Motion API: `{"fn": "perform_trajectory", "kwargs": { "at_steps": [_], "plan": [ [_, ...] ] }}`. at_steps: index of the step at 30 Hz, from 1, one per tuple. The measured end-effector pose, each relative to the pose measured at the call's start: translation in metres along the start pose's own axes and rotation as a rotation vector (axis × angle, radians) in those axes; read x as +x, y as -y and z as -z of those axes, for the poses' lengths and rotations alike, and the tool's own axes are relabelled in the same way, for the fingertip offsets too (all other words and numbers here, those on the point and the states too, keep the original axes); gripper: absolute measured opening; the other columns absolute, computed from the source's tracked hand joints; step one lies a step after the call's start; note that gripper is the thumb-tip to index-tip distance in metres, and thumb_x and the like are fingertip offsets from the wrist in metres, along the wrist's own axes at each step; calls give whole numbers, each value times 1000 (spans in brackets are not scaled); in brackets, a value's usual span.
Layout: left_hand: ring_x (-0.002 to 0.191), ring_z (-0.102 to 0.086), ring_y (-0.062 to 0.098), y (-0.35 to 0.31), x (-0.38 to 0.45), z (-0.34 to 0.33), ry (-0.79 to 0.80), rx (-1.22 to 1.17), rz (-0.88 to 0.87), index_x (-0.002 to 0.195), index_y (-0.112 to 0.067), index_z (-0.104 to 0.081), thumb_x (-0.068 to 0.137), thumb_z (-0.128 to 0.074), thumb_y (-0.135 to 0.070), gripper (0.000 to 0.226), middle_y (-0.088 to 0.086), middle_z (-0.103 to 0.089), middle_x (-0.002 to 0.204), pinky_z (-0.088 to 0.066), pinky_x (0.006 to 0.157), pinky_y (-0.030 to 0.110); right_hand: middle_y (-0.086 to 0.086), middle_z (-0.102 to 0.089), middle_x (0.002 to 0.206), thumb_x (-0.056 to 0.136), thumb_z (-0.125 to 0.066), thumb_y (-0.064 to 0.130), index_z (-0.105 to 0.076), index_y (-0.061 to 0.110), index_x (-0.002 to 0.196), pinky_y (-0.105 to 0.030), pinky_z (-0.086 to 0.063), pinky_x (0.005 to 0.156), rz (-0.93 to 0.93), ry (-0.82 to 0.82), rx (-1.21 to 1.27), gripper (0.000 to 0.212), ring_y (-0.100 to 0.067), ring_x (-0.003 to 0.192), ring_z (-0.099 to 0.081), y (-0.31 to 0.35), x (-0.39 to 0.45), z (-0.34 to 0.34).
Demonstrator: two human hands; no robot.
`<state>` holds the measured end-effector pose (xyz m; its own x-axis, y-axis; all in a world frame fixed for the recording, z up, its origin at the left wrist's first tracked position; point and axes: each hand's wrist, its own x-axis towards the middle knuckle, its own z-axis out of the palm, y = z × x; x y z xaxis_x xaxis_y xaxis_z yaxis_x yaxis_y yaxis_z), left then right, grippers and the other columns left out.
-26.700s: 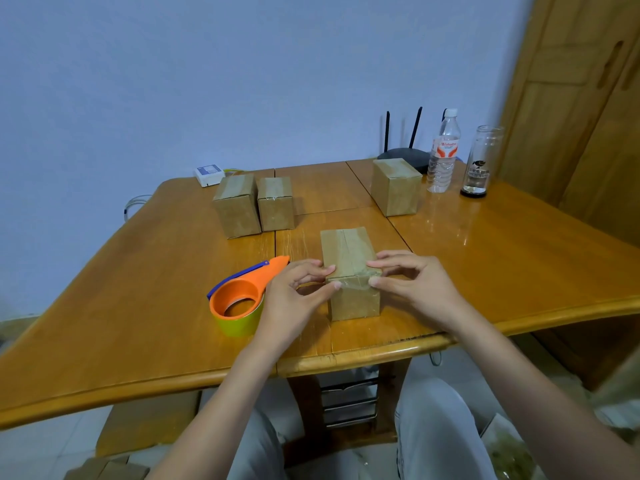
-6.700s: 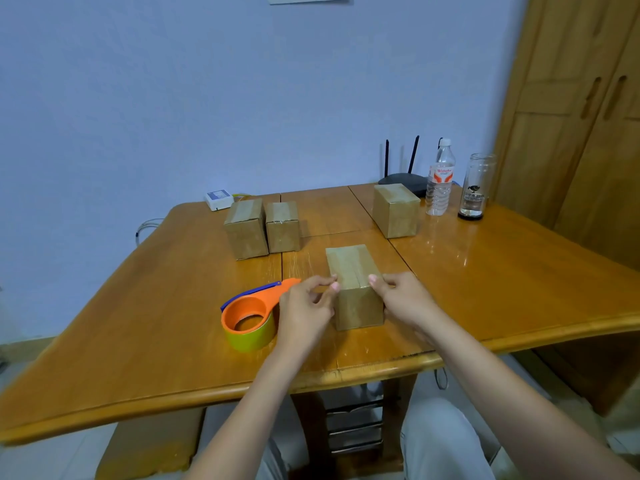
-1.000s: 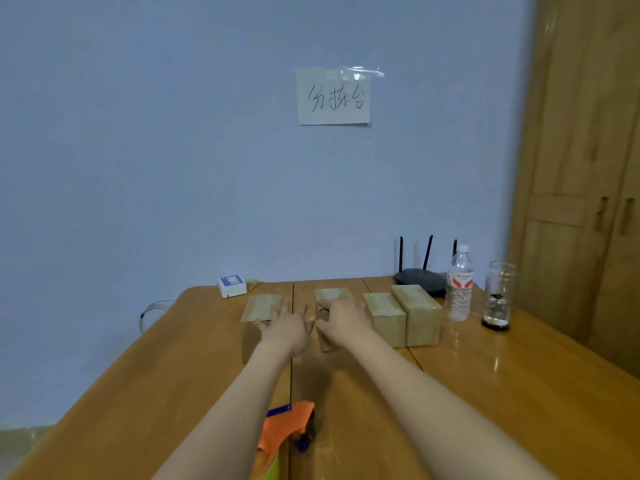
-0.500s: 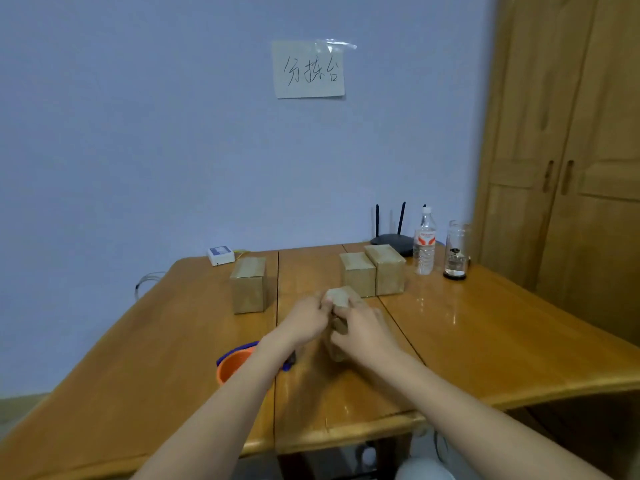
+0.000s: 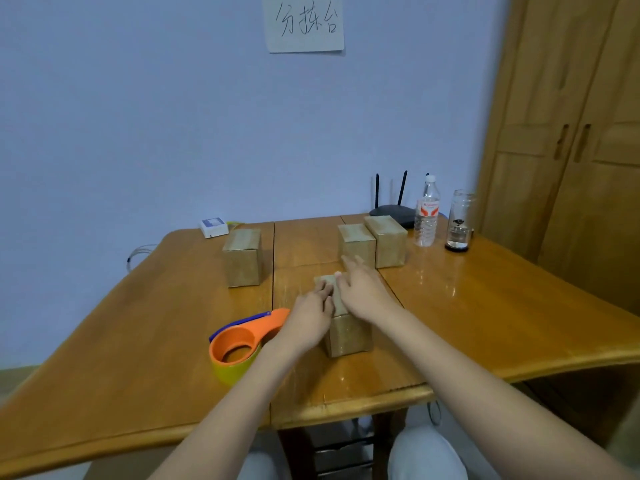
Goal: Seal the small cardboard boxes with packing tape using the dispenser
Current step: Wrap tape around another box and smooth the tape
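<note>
A small cardboard box (image 5: 347, 336) stands on the wooden table (image 5: 485, 323) near the front middle. My left hand (image 5: 307, 318) holds its left side, fingers curled over the top edge. My right hand (image 5: 362, 289) lies on the box's top with fingers spread and straight. The orange tape dispenser (image 5: 239, 344) with its yellow-green roll lies just left of my left hand, untouched. Three more cardboard boxes stand farther back: one on the left (image 5: 242, 258) and two side by side on the right (image 5: 356, 245) (image 5: 387, 240).
At the back right stand a black router (image 5: 393, 216), a water bottle (image 5: 427, 211) and a glass jar (image 5: 459, 221). A small white device (image 5: 214, 227) sits at the back left. A wooden wardrobe (image 5: 571, 150) is on the right. A paper note (image 5: 304, 22) hangs on the wall.
The box has come nearer to me and now stands on the table beside the dispenser. My right hand has loosened from gripping it to lying flat on top.
</note>
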<state>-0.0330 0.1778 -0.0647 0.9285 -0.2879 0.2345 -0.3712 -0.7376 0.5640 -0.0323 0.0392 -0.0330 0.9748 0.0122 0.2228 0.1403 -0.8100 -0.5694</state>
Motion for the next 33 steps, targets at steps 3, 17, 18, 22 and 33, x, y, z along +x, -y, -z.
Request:
{"fn": "perform_trajectory", "kwargs": {
  "at_steps": [3, 17, 18, 22, 33],
  "plan": [
    [110, -62, 33, -1, -2, 8, 1, 6, -49, 146, -11, -46, 105, -42, -16, 42, 16, -62, 132, -42, 84, 29, -13, -18, 166, 108, -29, 42, -27, 16, 159, -48, -18, 123, -6, 146, -66, 58, -34, 152, -18, 6, 22, -14],
    [126, -54, 26, 77, -11, 110, 576, 500, 385, 156, -40, -15, 87, -72, -15, 93, 3, -45, 151, -54, 87, 33, -10, -10, 168, 97, -36, 64, -22, 20, 160, -49, -29, 117, -124, 214, -269, 79, -39, 148, -27, 7, 24, -28],
    [125, -53, 27, 82, -12, 109, 600, 525, 378, 156, -40, -17, 86, -74, -18, 93, 3, -45, 150, -53, 88, 34, -10, -11, 168, 97, -36, 64, -22, 20, 160, -49, -29, 117, -123, 215, -265, 79, -39, 148, -27, 6, 24, -28],
    [119, -56, 24, 105, -14, 97, 481, 500, 339, 144, -30, -46, 82, -80, -31, 71, 0, -58, 135, -49, 91, 33, -10, -7, 169, 98, -36, 64, -18, 21, 161, -51, -27, 118, -134, 248, -254, 79, -41, 149, -23, 5, 26, -25],
    [99, -69, 33, 112, -17, 120, 539, -6, 255, 113, -8, -65, 93, -64, -12, 20, 12, -73, 103, -57, 81, 38, 3, -65, 111, 94, -66, 43, -66, 19, 120, -25, -49, 84, 219, -18, 74, 35, -12, 103, -59, 49, -3, 13]
  ]
}}
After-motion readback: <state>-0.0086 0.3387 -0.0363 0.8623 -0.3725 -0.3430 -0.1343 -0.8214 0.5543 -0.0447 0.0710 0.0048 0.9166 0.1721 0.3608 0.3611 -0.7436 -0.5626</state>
